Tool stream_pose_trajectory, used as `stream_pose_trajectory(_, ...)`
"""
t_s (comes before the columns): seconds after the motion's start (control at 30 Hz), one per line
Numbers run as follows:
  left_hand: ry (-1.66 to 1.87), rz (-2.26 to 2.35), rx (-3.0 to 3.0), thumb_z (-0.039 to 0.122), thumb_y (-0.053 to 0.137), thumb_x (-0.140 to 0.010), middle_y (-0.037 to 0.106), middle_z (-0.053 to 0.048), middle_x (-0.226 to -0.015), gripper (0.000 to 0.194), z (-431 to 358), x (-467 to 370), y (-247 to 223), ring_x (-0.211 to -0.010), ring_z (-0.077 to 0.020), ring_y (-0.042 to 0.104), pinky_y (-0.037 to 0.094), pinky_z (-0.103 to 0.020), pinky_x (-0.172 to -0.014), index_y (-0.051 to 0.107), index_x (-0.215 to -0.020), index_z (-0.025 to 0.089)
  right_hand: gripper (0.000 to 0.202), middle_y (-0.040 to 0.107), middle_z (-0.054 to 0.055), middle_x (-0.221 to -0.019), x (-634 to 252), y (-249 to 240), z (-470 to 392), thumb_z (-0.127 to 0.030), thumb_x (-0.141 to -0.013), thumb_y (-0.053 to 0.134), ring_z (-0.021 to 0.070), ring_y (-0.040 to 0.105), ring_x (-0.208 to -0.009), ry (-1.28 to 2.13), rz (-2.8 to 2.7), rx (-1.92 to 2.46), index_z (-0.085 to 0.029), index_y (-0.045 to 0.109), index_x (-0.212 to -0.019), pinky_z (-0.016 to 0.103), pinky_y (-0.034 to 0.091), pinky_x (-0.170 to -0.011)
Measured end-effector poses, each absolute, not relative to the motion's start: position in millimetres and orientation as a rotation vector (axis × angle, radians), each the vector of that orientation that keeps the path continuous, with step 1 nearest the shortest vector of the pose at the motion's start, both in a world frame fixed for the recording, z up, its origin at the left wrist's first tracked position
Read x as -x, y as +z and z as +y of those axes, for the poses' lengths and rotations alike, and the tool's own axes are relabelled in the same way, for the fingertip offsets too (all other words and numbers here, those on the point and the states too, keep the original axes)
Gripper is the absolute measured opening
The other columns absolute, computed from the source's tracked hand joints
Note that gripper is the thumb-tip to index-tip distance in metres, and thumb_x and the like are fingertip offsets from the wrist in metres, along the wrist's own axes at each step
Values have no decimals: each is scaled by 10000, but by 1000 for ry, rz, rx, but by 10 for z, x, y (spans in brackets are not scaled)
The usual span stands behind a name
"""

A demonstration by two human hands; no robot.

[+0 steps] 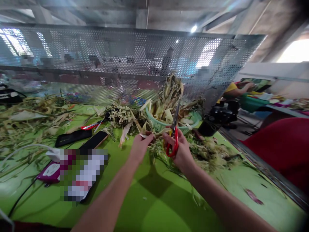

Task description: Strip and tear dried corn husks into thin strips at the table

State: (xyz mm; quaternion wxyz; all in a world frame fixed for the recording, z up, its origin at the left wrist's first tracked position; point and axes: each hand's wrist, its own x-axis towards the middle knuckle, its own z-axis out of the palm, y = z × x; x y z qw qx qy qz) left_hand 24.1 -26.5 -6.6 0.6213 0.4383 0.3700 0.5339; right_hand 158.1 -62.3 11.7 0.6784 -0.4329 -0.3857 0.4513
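Note:
Red-handled scissors [174, 137] are in my right hand [182, 149], blades pointing up and away from me. The thumb and fingers of that hand also come together near a strip of dried corn husk [161, 131]. My left hand [142, 145] pinches the other end of this pale strip, level with the right. Just beyond both hands stands a light green plastic basket [158, 125] filled with dry husks, and a tall bundle of husks [170, 93] rises out of it. Loose greenish plant scraps [159, 154] lie under and beside my hands.
More dried husks [31, 116] cover the left of the green table [125, 199]. A red-handled cutter [91, 125], dark phones [93, 141], and a purple power strip [49, 172] with cables lie there. A perforated metal screen [120, 64] stands behind. A red chair [282, 148] and another person's arm [241, 90] are right.

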Motion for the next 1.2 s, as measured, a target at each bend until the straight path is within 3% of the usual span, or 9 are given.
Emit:
stream_pose_trajectory(0.23, 1183, 820, -947, 351, 734, -665, 641, -28, -727, 268, -261, -181, -28, -570, -111, 586, 497, -273, -601, 654, -801, 134, 441, 597, -61, -721, -1667, 137, -615, -240, -590, 809, 63, 500, -495, 988, -916, 986, -266, 601, -977, 180, 384, -430)
stream_pose_trajectory(0.4, 1179, 742, -911, 296, 789, -589, 619, -3, -707, 330, -272, -171, -4, -594, -99, 578, 498, -243, -582, 640, -834, 132, 447, 587, -57, -719, -1653, 119, -607, -276, -580, 814, 68, 506, -497, 983, -910, 993, -269, 601, -973, 181, 382, -424)
stream_pose_trajectory(0.6, 1285, 756, -811, 251, 758, -583, 611, -2, -690, 255, -164, -86, -3, -574, -84, 564, 497, -235, -588, 620, -757, 126, 468, 545, -56, -697, -1767, 204, -619, -365, -582, 822, 66, 472, -501, 1016, -1046, 1112, -266, 608, -986, 176, 381, -424)
stream_pose_trajectory(0.67, 1349, 754, -751, 255, 752, -578, 610, 0, -682, 252, -118, -36, 2, -558, -81, 559, 495, -238, -589, 616, -748, 128, 481, 567, -41, -731, -1868, 232, -675, -417, -621, 796, 87, 498, -543, 1019, -1180, 1186, -278, 602, -1039, 200, 442, -480)
stream_pose_trajectory(0.73, 1394, 741, -695, 252, 752, -564, 608, 5, -673, 256, -86, 8, 13, -542, -77, 552, 490, -238, -583, 611, -739, 130, 487, 609, -7, -838, -1989, 253, -750, -472, -698, 730, 152, 586, -719, 1037, -1336, 1257, -300, 580, -1129, 269, 523, -649)
stream_pose_trajectory(0.83, 1436, 716, -638, 248, 762, -544, 589, 21, -644, 258, -71, 46, 33, -520, -64, 528, 475, -229, -573, 603, -712, 134, 529, 639, 51, -978, -2136, 292, -854, -537, -699, 695, 254, 604, -910, 922, -1586, 1416, -271, 607, -1148, 367, 521, -777)
stream_pose_trajectory(0.93, 1450, 700, -636, 262, 769, -550, 574, 32, -625, 261, -83, 50, 43, -517, -58, 514, 459, -220, -568, 609, -715, 137, 506, 659, 78, -1013, -2174, 346, -908, -551, -701, 678, 303, 594, -960, 819, -1793, 1512, -238, 654, -1097, 406, 485, -830)
stream_pose_trajectory(1.07, 1421, 714, -723, 278, 769, -567, 586, 23, -640, 246, -102, 29, 38, -541, -65, 522, 455, -223, -580, 616, -700, 138, 439, 676, 69, -971, -2117, 376, -894, -543, -716, 666, 264, 606, -868, 873, -1875, 1525, -239, 689, -1031, 324, 490, -714)
stream_pose_trajectory(1.2, 1401, 749, -808, 272, 753, -597, 589, 16, -665, 217, -105, 9, 32, -568, -70, 526, 458, -225, -593, 616, -703, 142, 394, 644, 24, -808, -2070, 343, -837, -512, -708, 689, 143, 526, -589, 971, -1831, 1489, -234, 696, -989, 236, 404, -507)
